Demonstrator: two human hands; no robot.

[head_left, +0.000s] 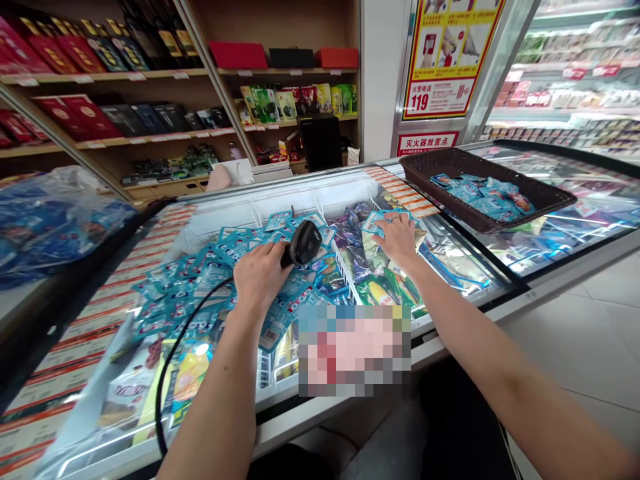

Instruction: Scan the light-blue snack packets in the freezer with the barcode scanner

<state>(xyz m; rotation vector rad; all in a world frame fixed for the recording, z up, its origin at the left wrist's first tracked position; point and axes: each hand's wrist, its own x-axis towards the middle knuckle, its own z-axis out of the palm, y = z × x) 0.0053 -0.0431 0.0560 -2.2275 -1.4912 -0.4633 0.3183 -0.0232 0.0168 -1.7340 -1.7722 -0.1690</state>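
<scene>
My left hand (260,273) is wrapped round a black corded barcode scanner (305,243), held above a heap of blue packets (200,277) in the open chest freezer (280,393). From the scanner a black cable runs down past my left forearm. To the right, my right hand (397,237) grips a blue packet (376,223) over the section with purple packages (354,240). The fingertips lie on the packet's upper side, and the thumb is partly hidden.
A brown woven basket (450,207) with several blue packets stands on the freezer's right part. At the left lies a clear plastic bag of blue packets (60,217). A white wire divider (345,270) splits the freezer. Shelves with boxes (237,55) stand behind.
</scene>
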